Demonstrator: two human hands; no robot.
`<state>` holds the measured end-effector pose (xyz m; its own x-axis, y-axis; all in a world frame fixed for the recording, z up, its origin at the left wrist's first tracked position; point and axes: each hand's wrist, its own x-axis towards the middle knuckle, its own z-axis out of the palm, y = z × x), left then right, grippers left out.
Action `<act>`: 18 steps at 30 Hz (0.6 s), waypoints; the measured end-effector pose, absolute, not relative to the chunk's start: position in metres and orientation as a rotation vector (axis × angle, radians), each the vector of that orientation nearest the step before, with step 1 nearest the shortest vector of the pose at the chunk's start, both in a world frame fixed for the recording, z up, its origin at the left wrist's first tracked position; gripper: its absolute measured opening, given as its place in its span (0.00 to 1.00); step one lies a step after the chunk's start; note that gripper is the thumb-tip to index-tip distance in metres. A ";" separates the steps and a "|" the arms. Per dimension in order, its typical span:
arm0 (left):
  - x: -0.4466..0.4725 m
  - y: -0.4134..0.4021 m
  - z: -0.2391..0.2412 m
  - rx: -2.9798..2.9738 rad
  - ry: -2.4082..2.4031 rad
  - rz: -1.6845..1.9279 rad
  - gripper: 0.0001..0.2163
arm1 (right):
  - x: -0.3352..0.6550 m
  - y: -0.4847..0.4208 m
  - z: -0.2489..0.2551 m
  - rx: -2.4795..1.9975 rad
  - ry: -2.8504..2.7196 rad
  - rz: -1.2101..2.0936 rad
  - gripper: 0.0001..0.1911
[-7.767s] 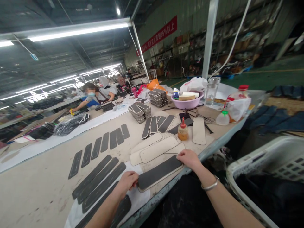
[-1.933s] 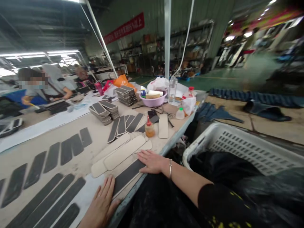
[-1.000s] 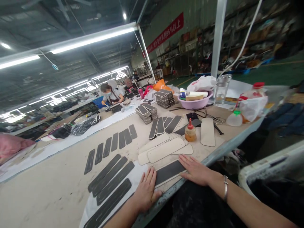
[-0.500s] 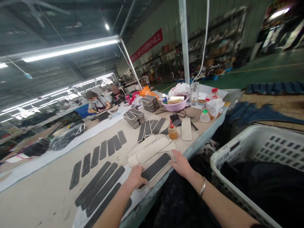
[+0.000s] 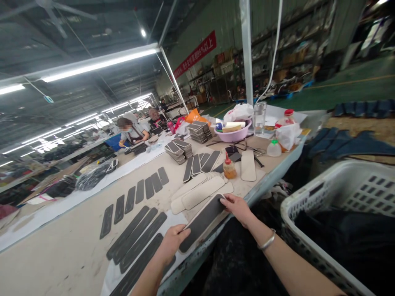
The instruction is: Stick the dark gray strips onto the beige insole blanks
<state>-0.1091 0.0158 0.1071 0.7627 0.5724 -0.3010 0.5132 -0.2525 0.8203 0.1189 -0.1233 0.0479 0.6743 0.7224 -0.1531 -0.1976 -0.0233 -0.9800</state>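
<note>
A long dark grey panel with a pale rim and rounded corners point(image 5: 202, 224) is gripped at both ends and tilted up near the table's front edge. My left hand point(image 5: 173, 242) pinches its left end, thumb on the dark face. At the right end my right hand point(image 5: 238, 209) is closed on the upper corner. Just behind it lies a pile of cream-coloured panels point(image 5: 202, 191). Several dark strips point(image 5: 143, 238) rest to the left of my left hand, partly on white paper. A squeeze bottle with a red tip and amber contents point(image 5: 229, 167) stands beyond my right hand.
Short dark strips point(image 5: 129, 199) lie in a row farther left. Stacked panels point(image 5: 178, 150), a pink basin point(image 5: 233, 133) and a green-capped bottle point(image 5: 273, 149) stand at the back. A white plastic basket point(image 5: 288, 205) is at right. A co-worker point(image 5: 132, 131) sits across the table.
Both hands have lifted the dark panel off the table and tilted it. My fingers have closed on its ends. The view has shifted slightly.
</note>
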 end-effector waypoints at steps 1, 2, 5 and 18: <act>-0.112 0.014 0.109 1.834 0.816 0.094 0.15 | 0.117 -0.121 0.049 -1.394 -0.467 0.789 0.20; -0.115 0.012 0.110 1.753 0.809 0.108 0.15 | 0.114 -0.119 0.050 -1.390 -0.462 0.789 0.19; -0.121 0.007 0.108 1.487 0.824 0.108 0.16 | 0.110 -0.115 0.047 -1.404 -0.443 0.761 0.18; -0.119 0.000 0.090 1.275 0.830 0.063 0.16 | 0.110 -0.122 0.050 -1.492 -0.384 0.675 0.16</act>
<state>-0.1191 -0.0001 0.0897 0.7156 0.4756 -0.5117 0.3935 0.3308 0.8578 0.1101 -0.1218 0.0503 0.7631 0.6238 -0.1689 -0.1740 -0.0534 -0.9833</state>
